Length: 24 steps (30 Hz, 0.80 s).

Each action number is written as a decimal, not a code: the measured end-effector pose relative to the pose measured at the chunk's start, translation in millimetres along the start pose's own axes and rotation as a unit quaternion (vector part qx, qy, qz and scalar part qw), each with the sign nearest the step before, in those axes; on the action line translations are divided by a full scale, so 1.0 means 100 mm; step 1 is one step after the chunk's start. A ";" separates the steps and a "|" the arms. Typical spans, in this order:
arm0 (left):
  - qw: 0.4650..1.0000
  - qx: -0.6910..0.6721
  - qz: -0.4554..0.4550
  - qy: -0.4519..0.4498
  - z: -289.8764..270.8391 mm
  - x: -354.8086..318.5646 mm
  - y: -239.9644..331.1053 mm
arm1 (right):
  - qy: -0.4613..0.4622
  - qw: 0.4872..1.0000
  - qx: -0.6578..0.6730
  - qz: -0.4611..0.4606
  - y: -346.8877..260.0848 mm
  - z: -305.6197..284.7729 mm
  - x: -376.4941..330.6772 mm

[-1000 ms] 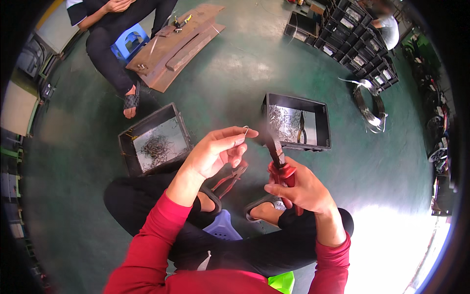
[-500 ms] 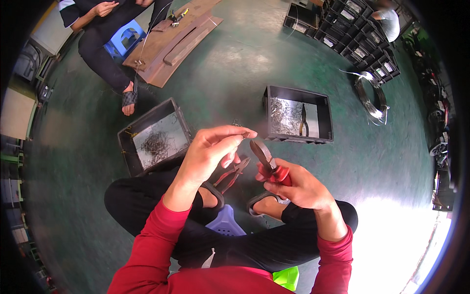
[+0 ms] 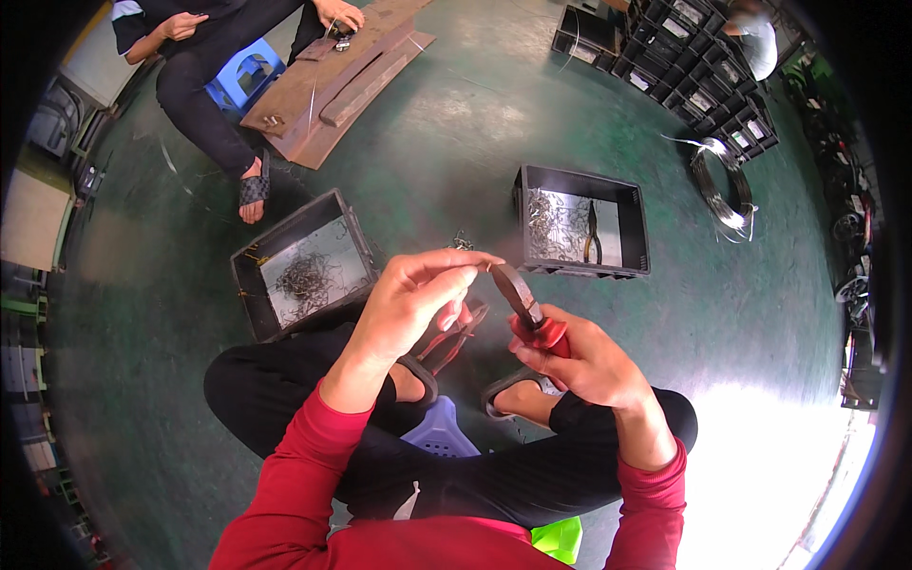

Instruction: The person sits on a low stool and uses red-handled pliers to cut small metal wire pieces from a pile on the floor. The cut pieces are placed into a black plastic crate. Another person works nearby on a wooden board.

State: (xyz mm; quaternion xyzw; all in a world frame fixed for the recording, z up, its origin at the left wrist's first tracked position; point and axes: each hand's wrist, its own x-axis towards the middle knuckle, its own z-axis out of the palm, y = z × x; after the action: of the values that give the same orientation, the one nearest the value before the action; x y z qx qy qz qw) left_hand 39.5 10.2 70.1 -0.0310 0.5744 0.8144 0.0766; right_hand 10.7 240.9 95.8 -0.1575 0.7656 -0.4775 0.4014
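My left hand (image 3: 404, 299) is closed in a pinch, its thumb and index finger pressed together. What they hold is too small to make out. In my right hand (image 3: 598, 366) is a pair of pliers (image 3: 519, 296) with red handles, jaws pointing up and left. The jaw tips meet the fingertips of my left hand. Below my hands, a second pair of red-handled pliers (image 3: 454, 344) stands between my feet. Beyond my left hand lies a small heap of bent wire pieces (image 3: 462, 243) on the floor.
A black crate (image 3: 357, 231) at left holds tangled wire pieces (image 3: 304, 282). Another crate (image 3: 581, 175) at right holds wire pieces and pliers (image 3: 593, 232). A wire coil (image 3: 724, 190) lies farther right, near stacked crates (image 3: 679, 62). A co-worker (image 3: 214, 90) sits by a wooden board (image 3: 304, 133).
The pliers' tips and my left fingertips, apart before, now meet. My right hand has shifted slightly right. The co-worker's hand has reached down to the tool on the board.
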 end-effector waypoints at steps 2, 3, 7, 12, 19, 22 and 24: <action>1.000 -0.010 0.013 0.000 0.02 0.01 -0.01 | 0.011 0.999 -0.043 0.010 0.01 0.00 -0.01; 1.000 -0.007 0.016 -0.002 0.02 0.01 -0.01 | 0.007 0.999 -0.035 0.001 0.01 0.00 0.00; 1.000 0.010 0.001 -0.007 0.05 0.00 -0.02 | 0.000 1.000 -0.021 0.004 0.02 0.00 -0.01; 1.000 0.019 -0.002 -0.017 0.05 0.01 -0.02 | -0.003 1.000 -0.027 0.016 0.00 -0.02 -0.03; 0.999 0.028 -0.015 -0.015 0.04 0.01 -0.03 | 0.008 1.000 -0.028 0.001 0.02 0.00 -0.02; 0.999 0.032 -0.011 -0.019 0.04 0.02 -0.03 | 0.021 0.999 -0.024 -0.014 0.03 0.01 -0.01; 0.999 0.035 -0.007 -0.020 0.03 0.02 -0.02 | 0.023 0.999 -0.020 -0.018 0.03 0.02 -0.01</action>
State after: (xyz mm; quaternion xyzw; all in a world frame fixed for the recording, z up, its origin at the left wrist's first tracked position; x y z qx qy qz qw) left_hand 37.5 14.5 68.7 -0.0159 0.6008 0.7936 0.0946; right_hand 13.1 241.7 92.9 -0.1679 0.7810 -0.4732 0.3714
